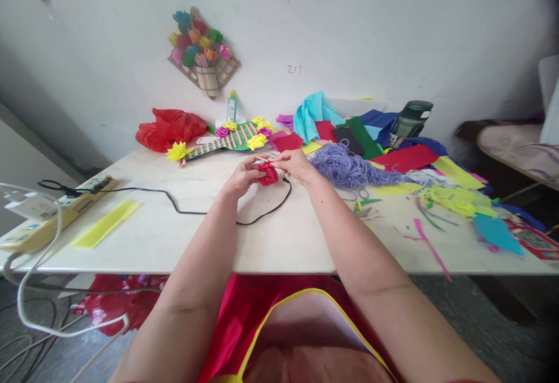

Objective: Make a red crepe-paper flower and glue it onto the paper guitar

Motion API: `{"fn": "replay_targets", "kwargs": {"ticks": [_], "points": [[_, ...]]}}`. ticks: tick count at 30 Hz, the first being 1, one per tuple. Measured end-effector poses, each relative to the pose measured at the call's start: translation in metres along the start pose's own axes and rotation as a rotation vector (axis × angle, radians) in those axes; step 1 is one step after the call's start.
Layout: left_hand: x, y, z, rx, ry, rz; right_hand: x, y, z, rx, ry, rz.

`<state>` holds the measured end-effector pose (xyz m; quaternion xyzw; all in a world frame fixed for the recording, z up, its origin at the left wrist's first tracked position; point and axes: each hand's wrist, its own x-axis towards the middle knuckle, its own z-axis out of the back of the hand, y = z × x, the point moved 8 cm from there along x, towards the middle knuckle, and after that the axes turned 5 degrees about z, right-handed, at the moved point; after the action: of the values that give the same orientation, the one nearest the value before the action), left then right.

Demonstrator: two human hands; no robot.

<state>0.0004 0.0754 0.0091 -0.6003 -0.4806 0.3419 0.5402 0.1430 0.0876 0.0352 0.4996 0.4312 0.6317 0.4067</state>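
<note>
Between my two hands, above the middle of the table, is a crumpled red paper flower (268, 176). My left hand (243, 177) is closed on its left side. The fingers of my right hand (295, 165) are pinched together at its upper right edge. A thin pale stick shows at the top of the flower, though its far end is hidden by my fingers. Just behind my hands lies a green, guitar-shaped craft piece (227, 144) with pale strips and yellow and magenta paper flowers.
A black cable (192, 213) runs under my hands from a power strip (56, 214) on the left. Yellow paper (106, 224) lies near it. Purple yarn (345, 166), coloured paper sheets (410, 159) and scraps cover the right side. A dark bottle (409, 122) stands behind them; a red bag (170, 129) is back left.
</note>
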Motion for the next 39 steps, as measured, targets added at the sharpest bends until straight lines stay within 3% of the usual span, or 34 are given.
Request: {"fn": "replay_targets", "kwargs": {"ticks": [7, 20, 25, 39], "points": [[0.000, 0.000, -0.002, -0.015, 0.006, 0.003, 0.002, 0.006, 0.001, -0.079, 0.009, 0.142], [0.002, 0.001, 0.000, -0.011, -0.036, 0.002, 0.005, 0.023, -0.006, -0.526, 0.019, 0.497], [0.002, 0.001, 0.000, -0.019, -0.039, 0.007, 0.001, 0.028, -0.009, -0.581, 0.045, 0.586], [0.003, 0.003, 0.003, 0.016, -0.060, 0.017, 0.003, 0.025, -0.007, -0.533, 0.026, 0.558]]}}
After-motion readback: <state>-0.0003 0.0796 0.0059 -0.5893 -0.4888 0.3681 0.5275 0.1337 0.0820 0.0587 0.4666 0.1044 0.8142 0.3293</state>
